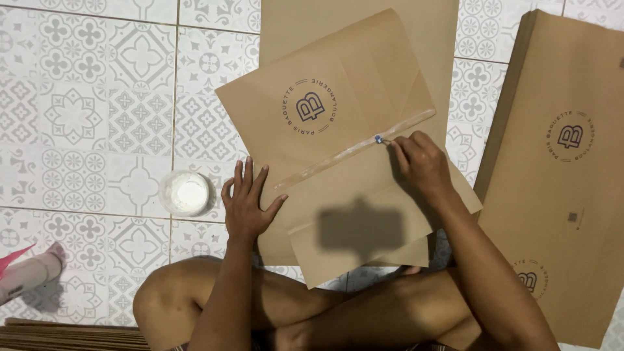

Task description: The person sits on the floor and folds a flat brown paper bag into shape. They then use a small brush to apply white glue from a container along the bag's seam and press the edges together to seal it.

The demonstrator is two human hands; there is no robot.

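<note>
Two hands on brown paper sheet [351, 123]: right hand [422, 166] fingers pinch small brush [379, 139].

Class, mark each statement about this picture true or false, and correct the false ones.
1. The left hand lies flat with fingers spread at the sheet's edge. True.
2. The right hand rests empty on the floor. False: it holds a small tool to the glue strip on the sheet.
3. A round tub of white paste stands on the tiles left of the left hand. True.
4. The sheet is bright blue. False: it is brown.
5. A stack of brown sheets lies at the right. True.
</note>
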